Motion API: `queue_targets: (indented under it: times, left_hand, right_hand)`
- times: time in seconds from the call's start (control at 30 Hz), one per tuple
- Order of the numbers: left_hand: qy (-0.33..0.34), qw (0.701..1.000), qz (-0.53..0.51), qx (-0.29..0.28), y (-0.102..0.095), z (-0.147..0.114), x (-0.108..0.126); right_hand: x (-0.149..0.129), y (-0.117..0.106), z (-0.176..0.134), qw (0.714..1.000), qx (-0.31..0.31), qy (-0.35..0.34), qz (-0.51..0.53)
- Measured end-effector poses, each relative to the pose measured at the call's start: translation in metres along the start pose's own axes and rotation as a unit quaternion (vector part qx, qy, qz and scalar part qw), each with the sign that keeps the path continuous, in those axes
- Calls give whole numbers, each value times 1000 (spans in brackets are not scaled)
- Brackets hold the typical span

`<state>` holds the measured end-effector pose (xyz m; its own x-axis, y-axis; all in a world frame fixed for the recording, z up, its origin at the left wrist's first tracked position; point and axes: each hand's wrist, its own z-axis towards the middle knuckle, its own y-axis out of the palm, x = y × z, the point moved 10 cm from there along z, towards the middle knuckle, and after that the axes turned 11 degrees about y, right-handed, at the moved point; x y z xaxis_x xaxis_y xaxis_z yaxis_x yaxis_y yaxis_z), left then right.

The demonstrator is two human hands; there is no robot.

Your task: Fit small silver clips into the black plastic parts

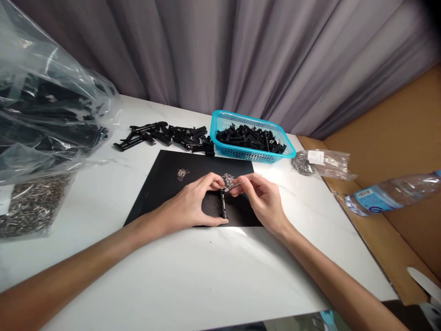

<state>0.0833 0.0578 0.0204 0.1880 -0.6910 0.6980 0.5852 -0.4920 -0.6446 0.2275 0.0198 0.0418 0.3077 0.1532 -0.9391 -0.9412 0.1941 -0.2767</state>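
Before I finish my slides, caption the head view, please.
Over a black mat, the left hand holds a black part while the right hand holds a slim tool at its far end.

A small hand-assembly spot; whether inside a workshop or a home cannot be told. Parts in bulk show it: a large clear bag (44, 110) and a bag of metal pieces (37, 207) toward the left edge of the marbled white table (193, 276), a blue basket (255, 155) of black parts by the far edge. Grey curtains (193, 55) hang beyond; cardboard (389, 119) lines the right edge.
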Motion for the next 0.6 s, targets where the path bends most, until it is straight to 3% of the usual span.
queue_targets:
  times: [0.6]
  left_hand:
    - [-4,1000,-7,1,0,0,0]
  right_hand:
    - [-5,-2,-5,998,26,-42,-30]
